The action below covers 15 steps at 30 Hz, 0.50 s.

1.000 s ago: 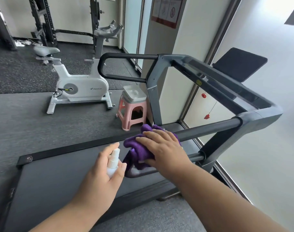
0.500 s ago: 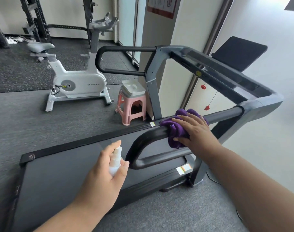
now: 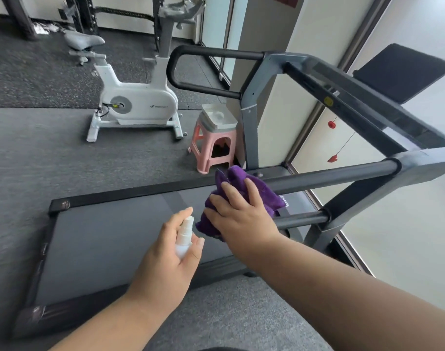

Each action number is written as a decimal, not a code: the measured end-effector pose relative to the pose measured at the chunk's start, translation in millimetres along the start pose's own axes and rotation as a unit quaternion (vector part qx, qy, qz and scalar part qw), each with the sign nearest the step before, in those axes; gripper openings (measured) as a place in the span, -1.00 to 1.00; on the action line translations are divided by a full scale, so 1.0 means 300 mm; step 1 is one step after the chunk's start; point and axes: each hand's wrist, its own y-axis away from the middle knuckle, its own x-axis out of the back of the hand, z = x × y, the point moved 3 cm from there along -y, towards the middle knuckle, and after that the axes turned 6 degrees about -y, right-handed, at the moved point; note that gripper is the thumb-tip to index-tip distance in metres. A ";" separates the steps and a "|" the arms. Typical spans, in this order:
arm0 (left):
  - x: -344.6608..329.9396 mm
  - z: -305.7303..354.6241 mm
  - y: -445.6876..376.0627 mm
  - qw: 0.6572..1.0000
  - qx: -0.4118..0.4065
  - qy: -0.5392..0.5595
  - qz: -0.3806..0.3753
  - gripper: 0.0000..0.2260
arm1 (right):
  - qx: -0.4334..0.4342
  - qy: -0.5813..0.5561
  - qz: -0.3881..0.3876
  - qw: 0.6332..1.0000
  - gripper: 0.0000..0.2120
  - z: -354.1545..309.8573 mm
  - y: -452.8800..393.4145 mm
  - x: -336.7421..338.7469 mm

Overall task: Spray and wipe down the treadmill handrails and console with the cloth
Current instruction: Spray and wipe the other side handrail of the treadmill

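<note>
**Right hand on cloth at near handrail, left hand holding spray bottle**

Right hand (image 3: pixel 241 219): I see it laid over the purple cloth (image 3: pixel 251 191), fingers spread and fairly straight, pressing the cloth onto the near handrail (image 3: pixel 330 177). The cloth is bunched over the rail's curved left end, hiding that bend. Part of it hangs down toward the lower bar (image 3: pixel 302 220) of the same rail loop.

Left hand (image 3: pixel 170 259): wrapped around a small white spray bottle (image 3: pixel 184 236), index finger up by the nozzle. The bottle is upright, just left of the cloth; I can't tell if they touch.

Treadmill: the belt deck (image 3: pixel 110 239) lies below both hands, running left. The far handrail (image 3: pixel 211 72) is a black loop on the other side. The console (image 3: pixel 368 102) bridges the two rails on the right, with a dark panel (image 3: pixel 403 72) above it. A red safety key (image 3: pixel 331 124) hangs on a cord under the console.

Farther out: pink stool (image 3: pixel 214 148) with a white container (image 3: pixel 217 116) on top, beside the far upright. White exercise bike (image 3: pixel 138 102) stands far left on the grey floor (image 3: pixel 64 153).
</note>
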 end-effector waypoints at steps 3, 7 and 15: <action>0.021 0.004 0.016 1.000 0.013 -0.014 0.018 -0.61 | 0.041 0.057 -0.046 0.996 -0.62 -0.042 -0.016 -0.026; 0.071 0.007 0.059 0.996 0.046 -0.060 0.046 -0.54 | 0.087 -0.014 -0.099 0.991 -0.72 -0.098 -0.047 -0.057; 0.297 0.002 0.224 0.964 0.153 -0.171 0.135 -0.53 | 0.024 -0.278 -0.057 0.959 -0.55 -0.175 -0.175 0.041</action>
